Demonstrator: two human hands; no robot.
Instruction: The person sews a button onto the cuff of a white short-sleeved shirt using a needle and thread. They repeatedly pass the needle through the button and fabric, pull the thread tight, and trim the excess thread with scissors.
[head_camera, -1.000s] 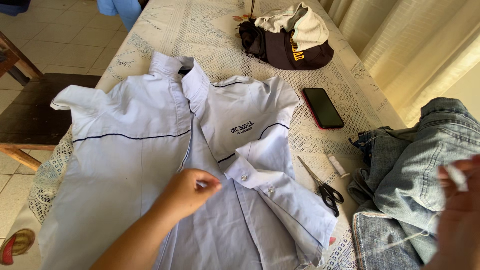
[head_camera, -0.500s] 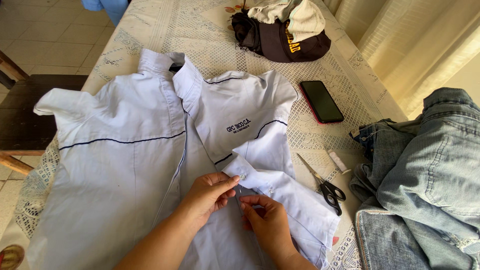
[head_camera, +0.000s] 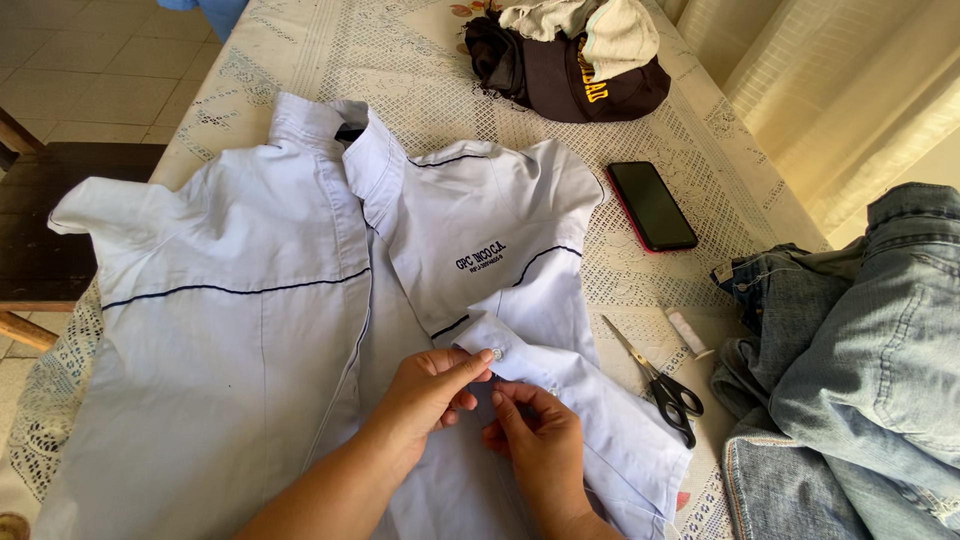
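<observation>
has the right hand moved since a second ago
Yes. The right hand has come in from beside the jeans at the right edge, leftward past the scissors, to the shirt beside the left hand.

1 phone (head_camera: 652, 205) with a dark, blank rectangular screen and a red edge, lying flat on the lace-covered desk (head_camera: 420, 90) right of the shirt, small pale label tag (head_camera: 722, 272) at the waistband of the jeans, its face unreadable
</observation>
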